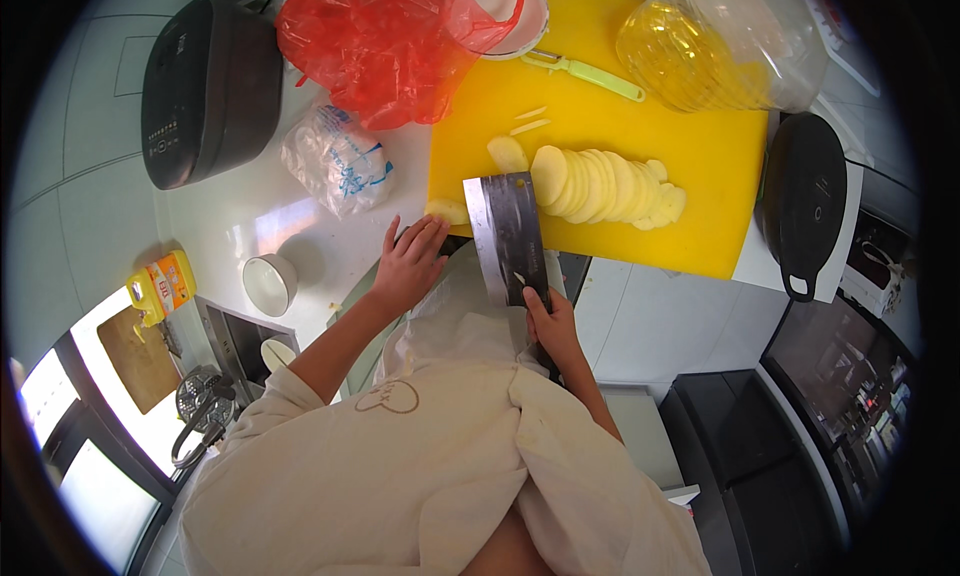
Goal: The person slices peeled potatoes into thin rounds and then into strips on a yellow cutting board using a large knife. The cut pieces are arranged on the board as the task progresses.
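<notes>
My right hand (551, 324) grips the handle of a cleaver (506, 234), whose broad blade lies over the near edge of a yellow cutting board (705, 238). Just right of the blade, a long row of overlapping pale slices, apparently potato (600, 186), rests on the board. One separate slice (508, 154) lies above the blade, and two thin strips (530, 120) are further back. My left hand (412, 261) is at the board's near left corner, fingers extended, its fingertips at or beside another pale piece (448, 211); whether they touch it is unclear.
A red plastic bag (375, 43), a bowl (521, 20), a green-handled peeler (604, 80) and a large oil bottle (697, 50) stand or lie at the back. Leftward are a crumpled clear bag (337, 159), a white bowl (270, 284) and a black appliance (214, 88); a black lidded appliance (804, 201) is rightward.
</notes>
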A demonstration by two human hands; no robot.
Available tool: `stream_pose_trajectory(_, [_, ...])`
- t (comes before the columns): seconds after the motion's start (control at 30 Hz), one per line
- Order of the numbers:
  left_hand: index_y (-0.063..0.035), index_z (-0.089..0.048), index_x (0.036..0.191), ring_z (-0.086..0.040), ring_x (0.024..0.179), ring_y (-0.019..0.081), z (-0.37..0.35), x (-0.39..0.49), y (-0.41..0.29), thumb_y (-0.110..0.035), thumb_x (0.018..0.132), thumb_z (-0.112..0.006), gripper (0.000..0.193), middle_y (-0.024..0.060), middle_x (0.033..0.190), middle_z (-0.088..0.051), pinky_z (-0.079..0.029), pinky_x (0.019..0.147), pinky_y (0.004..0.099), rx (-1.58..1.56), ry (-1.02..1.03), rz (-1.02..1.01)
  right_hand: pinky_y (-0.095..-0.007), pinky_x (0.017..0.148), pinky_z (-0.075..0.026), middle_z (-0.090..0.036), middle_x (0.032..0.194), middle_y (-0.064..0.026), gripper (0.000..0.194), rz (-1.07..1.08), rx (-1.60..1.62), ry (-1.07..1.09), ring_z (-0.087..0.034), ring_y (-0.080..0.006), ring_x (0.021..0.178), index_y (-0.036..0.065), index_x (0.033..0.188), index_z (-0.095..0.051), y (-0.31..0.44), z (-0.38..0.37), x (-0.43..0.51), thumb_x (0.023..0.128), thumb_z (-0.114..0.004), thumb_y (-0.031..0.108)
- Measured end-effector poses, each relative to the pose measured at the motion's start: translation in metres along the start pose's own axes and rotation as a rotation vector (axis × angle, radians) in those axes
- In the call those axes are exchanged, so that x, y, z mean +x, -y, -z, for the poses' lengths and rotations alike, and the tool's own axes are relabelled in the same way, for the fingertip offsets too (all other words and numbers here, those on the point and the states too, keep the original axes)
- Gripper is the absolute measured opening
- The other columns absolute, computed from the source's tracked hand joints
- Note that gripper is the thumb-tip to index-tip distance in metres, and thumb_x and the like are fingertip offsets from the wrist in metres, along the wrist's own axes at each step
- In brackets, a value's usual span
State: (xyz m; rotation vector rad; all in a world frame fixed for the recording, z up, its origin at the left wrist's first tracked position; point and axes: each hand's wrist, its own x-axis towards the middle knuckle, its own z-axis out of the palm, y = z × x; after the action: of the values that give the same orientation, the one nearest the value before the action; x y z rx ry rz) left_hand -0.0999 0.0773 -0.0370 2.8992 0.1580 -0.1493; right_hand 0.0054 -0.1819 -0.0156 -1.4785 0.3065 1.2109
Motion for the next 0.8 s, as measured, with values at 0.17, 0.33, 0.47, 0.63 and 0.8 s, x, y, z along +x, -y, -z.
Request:
stream_pose_trajectory(0.17, [-0.0071, -0.049, 0.142, -0.04, 0.137, 0.0223, 0.002, 0.0, 0.001, -0.025, 0.091, -0.065, 0.056, 0.0063, 0.143, -0.048, -0.019, 0.119, 0.0535, -0.035, 0.008, -0.003, -0.0245, 0.042, -0.033, -0.046, 0.056, 0.0047, 0.032, 0.018, -0.008, 0.007, -0.042, -0.005, 0.045, 0.007, 0.081, -0.055, 0.0, -0.001, 0.0, 0.098, -0.065, 0.032])
stream_pose_trajectory(0.33, [-0.0086, -0.05, 0.141, -0.041, 0.136, 0.0193, 0.001, 0.001, 0.0, -0.023, 0.087, -0.066, 0.059, 0.0048, 0.143, -0.048, -0.022, 0.118, 0.0532, -0.02, -0.012, -0.005, -0.0241, 0.042, -0.032, -0.046, 0.056, 0.0051, 0.031, 0.013, 0.009, 0.008, -0.041, -0.0046, 0.045, 0.007, 0.082, -0.056, 0.0, -0.003, 0.001, 0.098, -0.065, 0.032])
stream_pose_trajectory(0.47, [-0.0082, -0.05, 0.141, -0.041, 0.136, 0.0193, 0.0, 0.0, 0.0, -0.021, 0.086, -0.066, 0.059, 0.0047, 0.144, -0.047, -0.023, 0.117, 0.0529, -0.026, -0.015, -0.004, -0.024, 0.042, -0.031, -0.046, 0.057, 0.0053, 0.031, 0.006, 0.018, 0.007, -0.041, -0.0043, 0.046, 0.007, 0.083, -0.056, 0.0, -0.004, 0.0, 0.098, -0.065, 0.033])
stream_pose_trajectory(0.63, [-0.0078, -0.05, 0.141, -0.042, 0.136, 0.0196, 0.001, 0.0, -0.001, -0.015, 0.086, -0.063, 0.057, 0.0049, 0.143, -0.047, -0.024, 0.117, 0.0524, -0.039, -0.009, 0.001, -0.0242, 0.043, -0.031, -0.045, 0.058, 0.0056, 0.031, 0.005, -0.005, -0.019, -0.041, -0.0041, 0.047, 0.007, 0.082, -0.057, 0.002, -0.009, 0.001, 0.098, -0.064, 0.032])
stream_pose_trajectory(0.8, [-0.0075, -0.05, 0.142, -0.042, 0.135, 0.0203, 0.001, 0.0, 0.002, -0.007, 0.085, -0.058, 0.057, 0.0055, 0.143, -0.048, -0.026, 0.117, 0.0494, -0.073, 0.006, 0.005, -0.0242, 0.046, -0.03, -0.046, 0.059, 0.0058, 0.032, 0.026, -0.04, -0.047, -0.04, -0.004, 0.05, 0.006, 0.079, -0.057, 0.004, -0.018, 0.009, 0.099, -0.063, 0.031])
